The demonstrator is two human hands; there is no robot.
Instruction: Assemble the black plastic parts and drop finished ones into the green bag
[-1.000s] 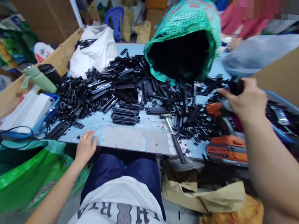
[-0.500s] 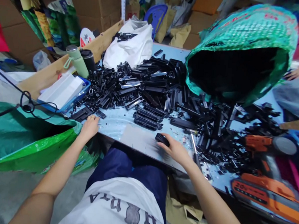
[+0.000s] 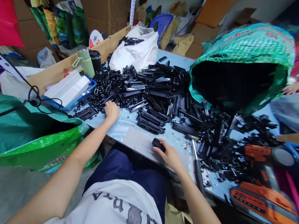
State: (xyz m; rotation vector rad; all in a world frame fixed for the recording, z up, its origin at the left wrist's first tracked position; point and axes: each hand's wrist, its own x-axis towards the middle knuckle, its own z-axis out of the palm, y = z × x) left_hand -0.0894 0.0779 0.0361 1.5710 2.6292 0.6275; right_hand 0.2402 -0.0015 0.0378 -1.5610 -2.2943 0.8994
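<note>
My right hand (image 3: pixel 171 157) grips a small black plastic part (image 3: pixel 158 145) low over the pale mat (image 3: pixel 135 139) at the table's front. At the near edge of a heap of small black pieces (image 3: pixel 108 83), my left hand (image 3: pixel 111 110) has its fingers curled down; whatever they pinch is hidden. Between the hands, a row of long black plastic parts (image 3: pixel 150 121) lies behind the mat. A hammer (image 3: pixel 198 171) with a black handle rests right of my right hand, its head toward the heap.
A green woven sack (image 3: pixel 245 43) lies open-mouthed on the right, near an orange cordless drill (image 3: pixel 265 201). At left are a blue tray (image 3: pixel 90 89), a green bottle (image 3: pixel 85 62) and a green bag (image 3: pixel 37 146). Another person's hand (image 3: pixel 292 87) shows at far right.
My left hand has moved right and away from me, from the table's front left to the small black pieces. My right hand still holds the black part, tilted slightly differently.
</note>
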